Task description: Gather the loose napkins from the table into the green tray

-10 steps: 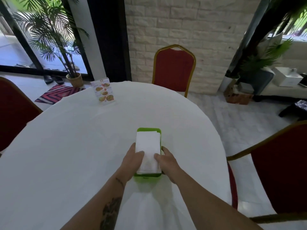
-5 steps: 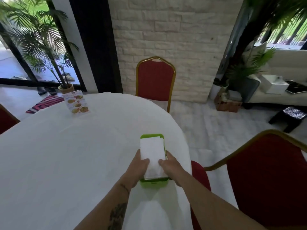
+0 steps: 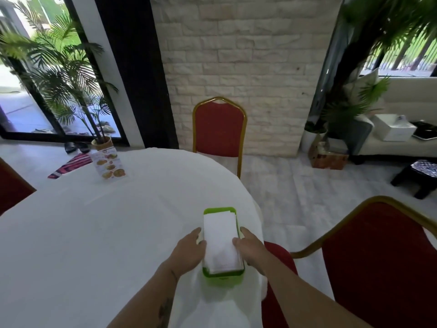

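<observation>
Green tray (image 3: 222,277) sits between both hands at the table's (image 3: 94,233) near right edge, long axis running straight away from the person, white napkins (image 3: 220,240) stacked inside. Left hand (image 3: 189,253) cups the left wall, right hand (image 3: 250,250) the right, thumbs pressing down on the stack, equally near. Cloth looks bare of loose napkins, so tidying seems nearly finished. A menu card (image 3: 109,166) stands well apart; red chairs (image 3: 218,129) ring the table, nothing blocking.
</observation>
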A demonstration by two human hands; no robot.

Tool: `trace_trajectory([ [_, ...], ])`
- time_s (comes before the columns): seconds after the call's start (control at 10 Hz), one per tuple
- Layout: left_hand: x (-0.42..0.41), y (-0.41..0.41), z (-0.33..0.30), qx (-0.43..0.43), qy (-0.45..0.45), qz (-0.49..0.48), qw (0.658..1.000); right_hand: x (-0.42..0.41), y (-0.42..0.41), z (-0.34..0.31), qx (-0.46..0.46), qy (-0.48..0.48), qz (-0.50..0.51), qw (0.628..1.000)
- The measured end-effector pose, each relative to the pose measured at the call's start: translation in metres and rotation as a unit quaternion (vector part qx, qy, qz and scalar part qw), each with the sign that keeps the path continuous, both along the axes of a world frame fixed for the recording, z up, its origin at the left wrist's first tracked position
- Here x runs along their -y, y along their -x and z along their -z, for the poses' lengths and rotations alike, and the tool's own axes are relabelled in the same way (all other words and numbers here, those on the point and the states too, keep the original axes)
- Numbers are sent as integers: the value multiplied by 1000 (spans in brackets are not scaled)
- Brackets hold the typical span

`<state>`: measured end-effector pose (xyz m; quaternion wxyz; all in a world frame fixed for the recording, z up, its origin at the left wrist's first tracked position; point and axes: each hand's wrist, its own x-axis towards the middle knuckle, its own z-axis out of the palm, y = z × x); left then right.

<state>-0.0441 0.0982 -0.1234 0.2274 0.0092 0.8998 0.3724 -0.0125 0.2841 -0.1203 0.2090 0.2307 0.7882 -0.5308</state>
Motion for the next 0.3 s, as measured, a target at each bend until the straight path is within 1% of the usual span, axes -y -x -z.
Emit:
trace_trajectory([
  [0.1,22,18,-23,-78,125,50,988,-8,10,-25,-33,-71,-51,996],
  [0.2,44,37,-60,-126,181,73,973,-5,27,-66,-80,-143,-95,982],
  [0.3,62,49,-110,-184,233,88,951,10,44,-116,-150,-192,-111,964],
])
